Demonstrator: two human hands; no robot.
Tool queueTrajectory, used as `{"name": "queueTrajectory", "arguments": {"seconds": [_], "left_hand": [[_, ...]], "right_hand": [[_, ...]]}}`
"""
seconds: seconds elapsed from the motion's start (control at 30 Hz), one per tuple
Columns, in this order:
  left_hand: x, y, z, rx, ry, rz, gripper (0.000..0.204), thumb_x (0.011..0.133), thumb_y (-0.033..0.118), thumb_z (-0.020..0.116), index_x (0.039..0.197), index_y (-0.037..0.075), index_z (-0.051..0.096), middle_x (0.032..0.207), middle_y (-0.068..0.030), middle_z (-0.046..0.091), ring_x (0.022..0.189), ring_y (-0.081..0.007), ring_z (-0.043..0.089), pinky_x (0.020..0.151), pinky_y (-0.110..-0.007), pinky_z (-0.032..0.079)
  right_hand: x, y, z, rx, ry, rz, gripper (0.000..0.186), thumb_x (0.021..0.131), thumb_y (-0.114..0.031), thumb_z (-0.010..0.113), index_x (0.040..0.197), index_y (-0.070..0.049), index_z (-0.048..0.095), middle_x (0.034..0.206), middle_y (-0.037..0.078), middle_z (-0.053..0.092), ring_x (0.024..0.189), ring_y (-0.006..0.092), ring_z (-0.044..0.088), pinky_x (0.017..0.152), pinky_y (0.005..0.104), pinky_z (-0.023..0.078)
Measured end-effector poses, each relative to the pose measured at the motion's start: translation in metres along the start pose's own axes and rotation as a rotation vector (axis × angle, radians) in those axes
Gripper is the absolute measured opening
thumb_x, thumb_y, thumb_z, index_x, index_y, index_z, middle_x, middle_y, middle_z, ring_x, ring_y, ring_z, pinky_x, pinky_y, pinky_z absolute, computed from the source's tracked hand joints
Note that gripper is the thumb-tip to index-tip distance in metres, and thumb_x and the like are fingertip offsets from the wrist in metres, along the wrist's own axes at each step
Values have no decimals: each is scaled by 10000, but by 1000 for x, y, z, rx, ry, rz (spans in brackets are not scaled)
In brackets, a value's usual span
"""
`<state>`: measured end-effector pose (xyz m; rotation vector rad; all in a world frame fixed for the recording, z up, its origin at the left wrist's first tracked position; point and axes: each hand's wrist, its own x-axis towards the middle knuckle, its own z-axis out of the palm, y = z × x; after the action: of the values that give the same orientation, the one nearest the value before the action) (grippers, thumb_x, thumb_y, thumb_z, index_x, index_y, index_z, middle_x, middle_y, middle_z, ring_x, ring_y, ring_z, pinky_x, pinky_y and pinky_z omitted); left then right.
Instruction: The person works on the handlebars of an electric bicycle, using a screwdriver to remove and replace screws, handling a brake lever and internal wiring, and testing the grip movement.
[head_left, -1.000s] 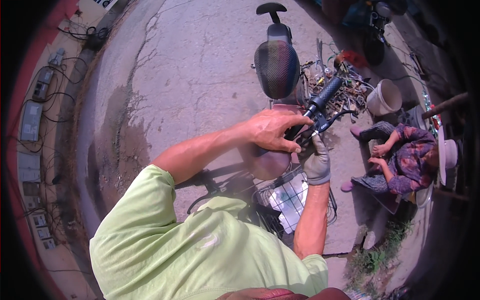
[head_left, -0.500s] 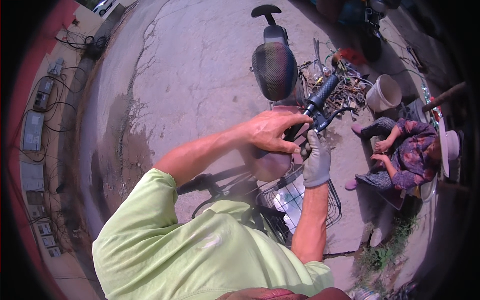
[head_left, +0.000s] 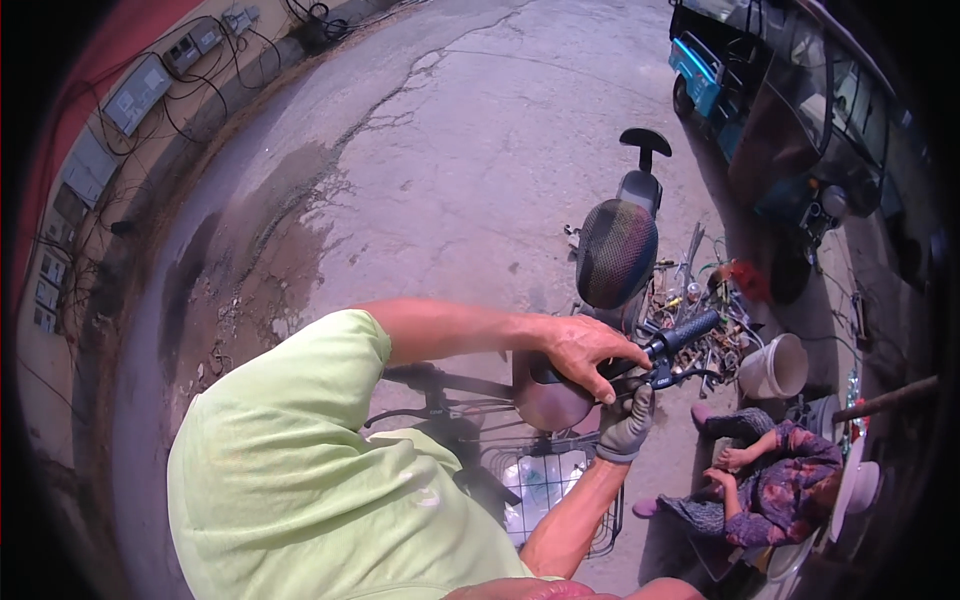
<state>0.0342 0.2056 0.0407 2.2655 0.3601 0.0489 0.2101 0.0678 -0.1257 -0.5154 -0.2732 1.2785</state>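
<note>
An electric bike stands before me with a black textured handlebar grip [head_left: 692, 328] and a black brake lever [head_left: 692, 377]. My bare left hand [head_left: 590, 355] is closed over the handlebar just inside that grip, thumb and index finger bent towards the lever's mount. Wearing a grey-white glove, my right hand [head_left: 627, 424] is right below it, fingers curled up against the underside of the mount. What those gloved fingers pinch is hidden. A rounded front panel [head_left: 552, 400] lies beside my left wrist. Beyond the hands is the mesh-covered saddle [head_left: 617, 255] with a black backrest [head_left: 645, 140].
A wire basket [head_left: 612, 520] holding a pale plastic bag is under my right forearm. Loose tools and parts [head_left: 700, 345] lie on the ground near a white bucket [head_left: 774, 367]. A seated person [head_left: 785, 480] in a hat is at right. A three-wheeled vehicle [head_left: 760, 120] stands far right.
My view has turned, so the bike, bucket and seated person sit lower in the picture and more of the three-wheeler shows. Both hands remain at the lever mount; the gloved fingers look more curled.
</note>
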Motion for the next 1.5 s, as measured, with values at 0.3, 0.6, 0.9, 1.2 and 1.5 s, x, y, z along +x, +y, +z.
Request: {"name": "queueTrajectory", "arguments": {"seconds": [0.3,0.6,0.9,1.2,1.5], "left_hand": [[6,-9,13,82,69,82,846,850,454,808,1560,79,542,1417,-213,654,1289,-378,648,1077,-482,520],[5,-4,12,78,94,89,789,867,454,793,1535,94,575,1390,-213,661,1217,-383,684,1036,-485,539],[-1,-7,8,18,28,59,817,894,545,783,1545,102,563,1377,-201,664,1221,-373,672,1033,-479,521],[7,3,3,24,-1,49,829,889,556,780,1557,115,561,1383,-208,668,1266,-382,655,1081,-487,501],[2,-5,10,21,38,35,802,886,535,788,1542,125,576,1350,-207,676,1279,-390,647,1080,-492,493]], "right_hand": [[-26,-28,42,-351,302,9,244,1121,-265,623,1197,-47,702,955,-2,694,724,69,596,607,229,458],[-17,-36,29,-293,340,120,240,1078,-249,694,1238,-71,704,978,-10,692,787,97,606,658,250,478],[-4,-26,-17,-64,-73,163,350,1103,-239,663,1398,-50,662,975,-36,654,776,78,559,710,256,477],[-26,-49,50,-548,360,140,228,1080,-235,690,1228,-64,727,791,-96,567,569,1,404,487,200,265],[-19,-51,44,-312,185,163,286,1105,-244,662,1280,-19,687,1010,1,706,824,114,638,689,260,498]]}}
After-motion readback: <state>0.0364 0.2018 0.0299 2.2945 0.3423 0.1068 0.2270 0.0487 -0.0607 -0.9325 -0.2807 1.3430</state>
